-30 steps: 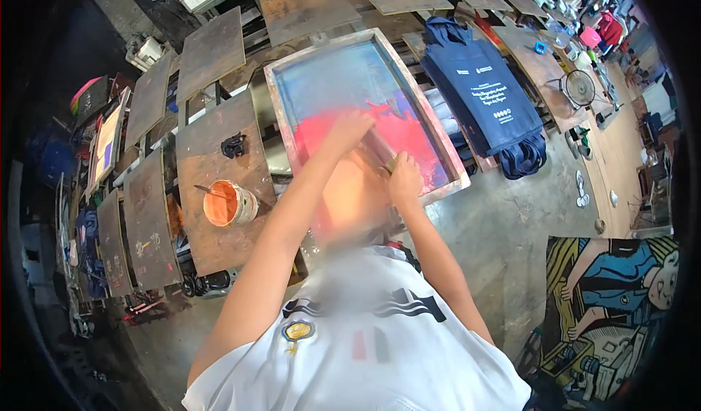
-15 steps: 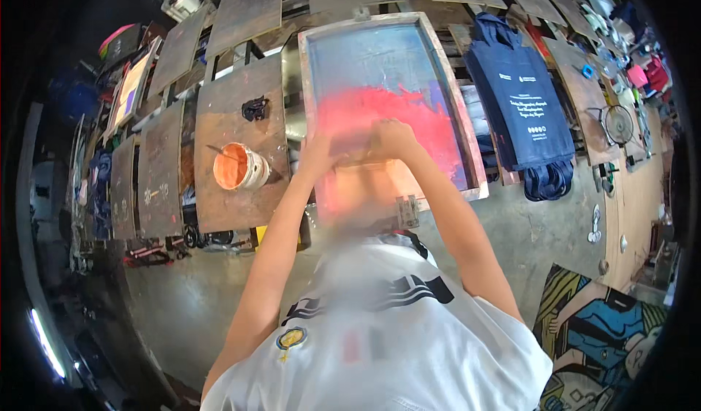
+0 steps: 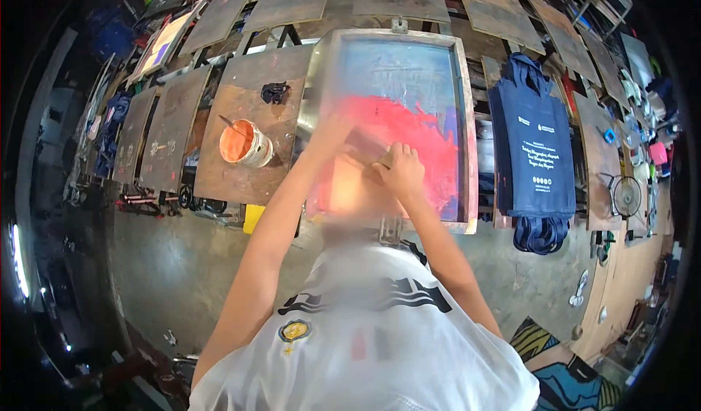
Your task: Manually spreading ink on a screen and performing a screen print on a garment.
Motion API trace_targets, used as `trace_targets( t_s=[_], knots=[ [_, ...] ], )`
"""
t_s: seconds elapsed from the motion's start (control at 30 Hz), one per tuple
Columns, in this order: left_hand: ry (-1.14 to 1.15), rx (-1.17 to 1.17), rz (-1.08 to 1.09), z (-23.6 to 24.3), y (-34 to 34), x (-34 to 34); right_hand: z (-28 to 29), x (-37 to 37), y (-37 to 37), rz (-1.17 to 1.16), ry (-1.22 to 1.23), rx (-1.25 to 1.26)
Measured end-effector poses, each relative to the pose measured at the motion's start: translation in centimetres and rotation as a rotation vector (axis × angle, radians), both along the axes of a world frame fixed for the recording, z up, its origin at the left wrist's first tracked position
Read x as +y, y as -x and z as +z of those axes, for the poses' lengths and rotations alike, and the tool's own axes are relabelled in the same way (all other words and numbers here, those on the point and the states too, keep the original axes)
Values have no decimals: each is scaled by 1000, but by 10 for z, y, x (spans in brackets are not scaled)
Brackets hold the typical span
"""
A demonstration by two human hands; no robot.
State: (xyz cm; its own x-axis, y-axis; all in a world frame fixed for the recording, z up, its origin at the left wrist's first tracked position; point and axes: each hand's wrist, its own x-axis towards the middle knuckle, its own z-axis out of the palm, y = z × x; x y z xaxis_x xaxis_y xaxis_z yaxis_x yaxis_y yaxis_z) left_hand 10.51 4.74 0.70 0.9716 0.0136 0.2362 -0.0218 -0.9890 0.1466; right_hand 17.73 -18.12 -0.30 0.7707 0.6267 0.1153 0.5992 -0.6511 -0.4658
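White short-sleeved shirt (image 3: 453,363), wavy black stripes (image 3: 423,295), yellow crest (image 3: 295,331), blurred, perhaps reddish patch (image 3: 358,344)

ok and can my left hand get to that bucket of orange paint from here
Probably yes: nothing tall stands between your left hand and the bucket. That hand appears to hold the squeegee, though, so would likely need to let go.

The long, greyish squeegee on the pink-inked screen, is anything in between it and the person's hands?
Nothing visible is. The bare right hand grips the long, greyish squeegee near its right end; the blurred bare left hand meets its left end.
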Motion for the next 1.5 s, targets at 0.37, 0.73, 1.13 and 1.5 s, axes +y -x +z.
trace_targets(
  t_s=[0.37, 0.73, 1.13, 1.5],
  knots=[
    [317, 10, 313, -1, 61, -23, 6, 41, -43, 405, 171, -39],
    [229, -31, 460, -15, 85, -35, -5, 50, -54, 761, 98, -104],
    [275, 44, 209, -7, 42, -6, 4, 24, -32, 307, 91, -34],
    [353, -157, 893, -28, 118, -100, -1, 125, -65, 1138, 332, -27]
  ],
)
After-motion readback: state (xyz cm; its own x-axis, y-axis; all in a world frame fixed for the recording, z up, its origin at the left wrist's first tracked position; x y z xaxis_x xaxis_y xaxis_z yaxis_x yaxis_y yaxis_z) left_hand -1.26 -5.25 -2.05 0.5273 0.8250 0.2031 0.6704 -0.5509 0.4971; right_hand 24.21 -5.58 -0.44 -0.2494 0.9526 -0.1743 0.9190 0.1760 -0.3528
